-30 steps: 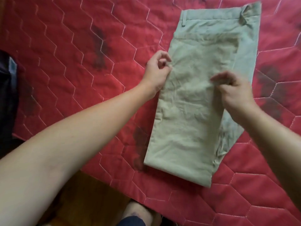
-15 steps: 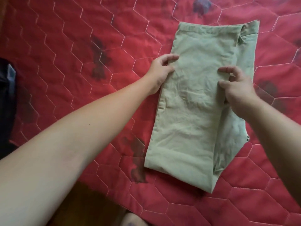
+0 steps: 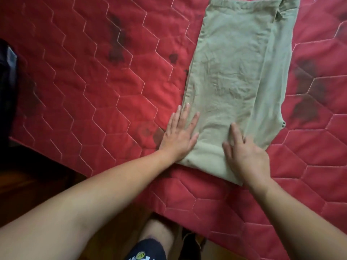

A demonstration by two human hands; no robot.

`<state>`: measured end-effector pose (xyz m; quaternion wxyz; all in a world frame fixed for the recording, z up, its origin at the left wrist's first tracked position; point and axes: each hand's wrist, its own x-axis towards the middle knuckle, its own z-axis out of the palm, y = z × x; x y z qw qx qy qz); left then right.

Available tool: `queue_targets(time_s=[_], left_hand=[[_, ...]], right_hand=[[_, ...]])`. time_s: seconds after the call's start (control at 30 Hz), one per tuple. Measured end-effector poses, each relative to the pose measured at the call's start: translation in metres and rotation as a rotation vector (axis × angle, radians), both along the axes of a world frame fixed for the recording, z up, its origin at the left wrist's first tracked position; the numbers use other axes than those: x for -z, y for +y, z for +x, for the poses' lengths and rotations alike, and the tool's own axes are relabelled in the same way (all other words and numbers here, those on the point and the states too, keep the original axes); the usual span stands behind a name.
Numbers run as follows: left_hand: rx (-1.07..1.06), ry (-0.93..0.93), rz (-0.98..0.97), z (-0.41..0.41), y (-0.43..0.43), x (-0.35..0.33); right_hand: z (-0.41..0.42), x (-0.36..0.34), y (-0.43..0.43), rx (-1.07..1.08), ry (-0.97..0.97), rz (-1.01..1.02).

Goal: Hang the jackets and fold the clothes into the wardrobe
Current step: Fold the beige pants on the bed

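A pair of khaki-green trousers (image 3: 232,72) lies folded lengthwise on the red quilted bed cover (image 3: 93,81), running from the top edge of the view down to its near fold. My left hand (image 3: 180,136) lies flat with straight fingers on the near left edge of the trousers, partly on the cover. My right hand (image 3: 246,154) presses flat on the near right part of the fold, fingers spread. Neither hand grips the cloth.
The bed's near edge runs diagonally from left to lower right, with dark wooden floor (image 3: 37,184) below it. A dark object (image 3: 7,81) stands at the far left. My knee and dark shorts (image 3: 150,246) show at the bottom.
Both hands slid from the middle of the trousers toward me to the near fold and flattened out. The waistband was covered by the folded layer. The camera shifted, so the trousers sit higher in view.
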<state>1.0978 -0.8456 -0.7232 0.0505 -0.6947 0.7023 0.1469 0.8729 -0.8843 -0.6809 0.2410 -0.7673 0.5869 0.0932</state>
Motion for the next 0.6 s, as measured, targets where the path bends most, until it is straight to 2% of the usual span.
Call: queue_targets(time_s=[0.13, 0.3, 0.4, 0.6], left_hand=[[0.058, 0.018, -0.011, 0.002, 0.038, 0.001], [0.05, -0.006, 0.041, 0.0, 0.062, -0.004], [-0.01, 0.017, 0.07, -0.004, 0.058, -0.014], [-0.025, -0.012, -0.031, -0.01, 0.0, -0.024]], right_hand=[[-0.013, 0.0, 0.051, -0.078, 0.066, -0.043], [-0.022, 0.0, 0.081, -0.058, 0.124, 0.012], [-0.03, -0.005, 0.075, -0.103, 0.157, -0.073], [-0.031, -0.004, 0.02, -0.114, 0.115, -0.238]])
